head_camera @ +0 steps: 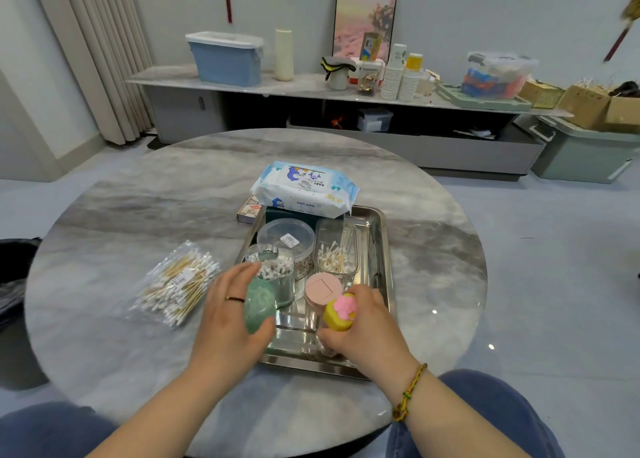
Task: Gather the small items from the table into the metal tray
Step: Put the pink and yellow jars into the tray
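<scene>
The metal tray (375, 250) lies on the round marble table (138, 198). My left hand (228, 315) grips a green egg-shaped item (259, 305) over the tray's near left corner. My right hand (367, 329) holds a yellow item with a pink paw top (341, 312) above the tray's front. Inside the tray stand a pink-lidded jar (323, 288), a round clear lidded tub (285, 238), a clear cup of cotton swabs (273, 270) and a clear box of swabs (336, 253). A pack of baby wipes (304, 189) rests across the tray's far end.
A bag of cotton swabs (176, 284) lies on the table left of the tray. A small card box (250, 210) sits by the tray's far left corner. Behind the table runs a low cabinet (311, 90) crowded with containers. My knees show at the table's near edge.
</scene>
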